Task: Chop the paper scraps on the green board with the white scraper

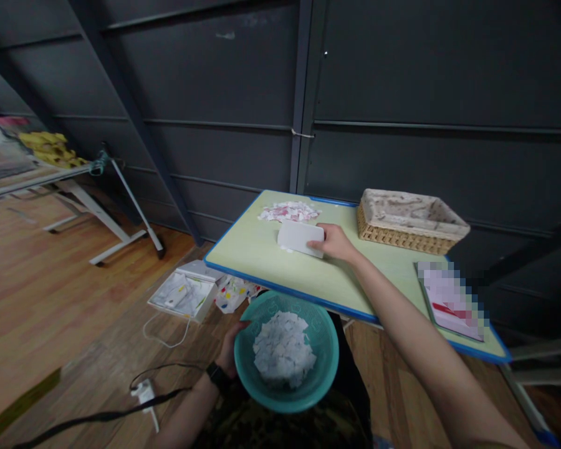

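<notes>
My left hand (230, 348) grips the left rim of a teal plastic basin (326, 349), held below the table's front edge. Inside the basin lies a heap of torn white paper scraps (284, 349). My right hand (335, 242) is closed on the right end of a flat white rectangular piece (297, 236), tilted over the tabletop; whether it is card or plastic I cannot tell. A few scraps show at its lower edge. Just behind it, a pile of white and pinkish paper scraps (290, 211) rests on the pale green table (252, 249).
A lined wicker basket (411, 234) stands at the table's back right, with a partly blurred flat item (449, 305) in front of it. On the floor are an open white box (182, 296), a power strip (144, 394) and cables. A dark panelled wall (215, 81) rises behind.
</notes>
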`<state>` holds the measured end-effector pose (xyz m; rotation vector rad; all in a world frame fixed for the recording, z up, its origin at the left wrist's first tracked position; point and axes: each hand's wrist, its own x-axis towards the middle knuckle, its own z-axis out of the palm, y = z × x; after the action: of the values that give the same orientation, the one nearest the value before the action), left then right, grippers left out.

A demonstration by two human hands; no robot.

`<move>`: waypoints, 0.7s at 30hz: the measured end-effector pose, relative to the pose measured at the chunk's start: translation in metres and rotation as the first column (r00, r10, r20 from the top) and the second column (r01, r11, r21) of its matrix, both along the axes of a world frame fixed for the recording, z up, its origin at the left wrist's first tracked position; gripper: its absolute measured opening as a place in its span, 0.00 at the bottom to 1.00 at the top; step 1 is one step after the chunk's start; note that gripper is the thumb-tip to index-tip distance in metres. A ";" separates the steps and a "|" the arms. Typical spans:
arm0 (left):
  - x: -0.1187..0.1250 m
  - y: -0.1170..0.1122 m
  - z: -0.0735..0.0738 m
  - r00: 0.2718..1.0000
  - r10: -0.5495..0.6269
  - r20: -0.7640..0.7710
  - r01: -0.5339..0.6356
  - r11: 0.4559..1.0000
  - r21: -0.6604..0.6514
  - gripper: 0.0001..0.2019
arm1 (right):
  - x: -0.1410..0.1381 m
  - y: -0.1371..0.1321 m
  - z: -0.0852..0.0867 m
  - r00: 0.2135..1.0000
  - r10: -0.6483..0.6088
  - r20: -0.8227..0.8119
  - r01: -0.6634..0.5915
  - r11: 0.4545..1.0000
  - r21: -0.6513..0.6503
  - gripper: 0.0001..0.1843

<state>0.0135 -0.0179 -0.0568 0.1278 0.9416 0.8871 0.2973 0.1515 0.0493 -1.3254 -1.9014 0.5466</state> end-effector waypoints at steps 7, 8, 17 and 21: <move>-0.008 0.013 0.010 0.978 0.134 -0.161 -0.117 0.987 0.111 0.04 | 0.001 0.006 -0.003 0.992 -0.061 -0.114 0.056 0.997 -0.048 0.17; -0.009 0.014 0.014 0.976 0.134 -0.171 -0.114 0.986 0.119 0.04 | 0.001 0.006 -0.004 0.993 -0.063 -0.101 0.058 0.997 -0.047 0.16; -0.012 0.016 0.046 0.965 0.147 -0.217 -0.128 0.987 0.099 0.08 | -0.001 0.003 -0.011 0.963 0.194 -0.190 -0.240 0.935 -0.261 0.16; -0.013 0.018 0.047 0.968 0.134 -0.212 -0.116 0.989 0.094 0.09 | -0.004 -0.001 -0.007 0.922 0.257 -0.291 -0.352 0.869 -0.347 0.20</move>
<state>0.0003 0.0002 -0.0097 0.2412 1.1271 1.0437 0.2933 0.1506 0.0418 -1.1310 -1.8705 1.2526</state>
